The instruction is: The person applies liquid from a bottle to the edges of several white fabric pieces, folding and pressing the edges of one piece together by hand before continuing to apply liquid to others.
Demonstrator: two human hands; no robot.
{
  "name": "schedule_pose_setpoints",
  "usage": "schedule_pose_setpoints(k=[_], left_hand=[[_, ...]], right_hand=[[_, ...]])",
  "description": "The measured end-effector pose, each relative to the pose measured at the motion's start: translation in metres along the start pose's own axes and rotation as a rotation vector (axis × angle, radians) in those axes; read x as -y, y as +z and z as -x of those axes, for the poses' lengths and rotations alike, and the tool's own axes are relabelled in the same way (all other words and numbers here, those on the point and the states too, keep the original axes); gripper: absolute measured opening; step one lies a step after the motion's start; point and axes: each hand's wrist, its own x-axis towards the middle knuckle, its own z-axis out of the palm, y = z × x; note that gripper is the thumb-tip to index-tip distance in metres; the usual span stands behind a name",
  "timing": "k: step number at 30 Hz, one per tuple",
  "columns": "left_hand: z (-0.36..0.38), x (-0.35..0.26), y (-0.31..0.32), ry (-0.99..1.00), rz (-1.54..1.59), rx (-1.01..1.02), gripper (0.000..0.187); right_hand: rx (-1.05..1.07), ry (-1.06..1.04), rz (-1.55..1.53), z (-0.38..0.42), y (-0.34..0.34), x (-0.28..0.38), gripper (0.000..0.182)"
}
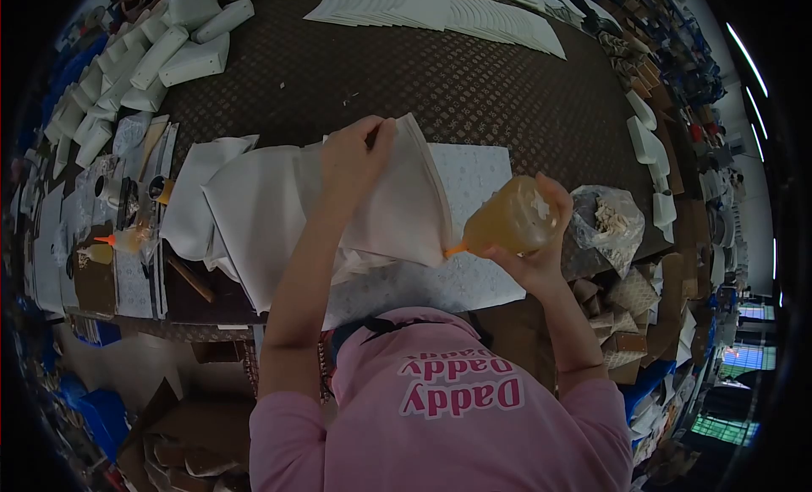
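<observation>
My left hand [359, 158] is closed on the upper edge of a white, leather-like piece [397, 208], its thumb and fingers pinched together near the corner. Other white pieces [258, 204] lie loosely under and beside it. My right hand [545, 247] is wrapped around a clear squeeze bottle [516, 214] of yellowish liquid. The bottle is tilted on its side, and its orange nozzle [455, 251] meets the lower right corner of the white piece. Beneath the work lies a pale patterned board [486, 285].
A plastic bag [607, 225] of small beige bits sits right of the bottle. White moulded-looking pieces [161, 60] are piled at the far left, and fanned white sheets [381, 5] lie at the back. A second orange-tipped bottle [127, 240] and a wooden-handled tool [191, 279] are on the left.
</observation>
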Motion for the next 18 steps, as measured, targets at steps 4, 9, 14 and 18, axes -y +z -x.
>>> schedule_pose_setpoints(k=[4, 9, 14, 18], left_hand=[[0.0, -0.008, -0.01, -0.06, 0.08, 0.112, 0.026], [0.008, -0.005, -0.014, -0.021, 0.159, 0.175, 0.027], [0.018, -0.004, -0.015, 0.018, 0.164, 0.259, 0.024], [0.018, -0.005, -0.018, 0.023, 0.159, 0.279, 0.023]], right_hand=[[-0.111, 0.114, -0.116, -0.014, -0.003, 0.001, 0.094], [-0.368, 0.128, -0.219, -0.058, -0.004, -0.012, 0.088], [-0.448, 0.132, -0.235, -0.093, -0.002, -0.033, 0.085], [-0.505, 0.177, -0.324, -0.111, 0.003, -0.034, 0.084]])
